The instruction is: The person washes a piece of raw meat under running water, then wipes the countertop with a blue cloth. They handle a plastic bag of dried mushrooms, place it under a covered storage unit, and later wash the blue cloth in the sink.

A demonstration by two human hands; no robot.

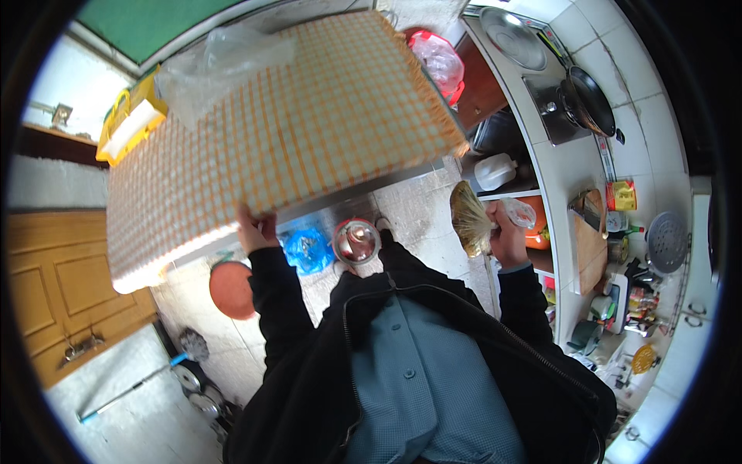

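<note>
My right hand (508, 236) is closed around the handle end of a short straw brush (470, 219), whose fanned bristles point left, clear of the table. A crumpled clear plastic bag (519, 213) shows at the same hand; whether it is gripped cannot be told. At the table's near edge, my left hand (257, 229) touches the rim of the orange-and-white checked tablecloth (301, 122), its fingers partly hidden by the cloth edge. A thin translucent plastic sheet or bag (226, 64) lies across the far left part of the cloth.
A yellow paper bag (132, 124) stands at the table's left end. Below the near edge are a blue plastic bag (309, 250), a metal bin (356, 242) and a round reddish-brown lid or stool (232, 290). The counter at right holds a wok (588, 101) and a wooden cutting board (590, 249).
</note>
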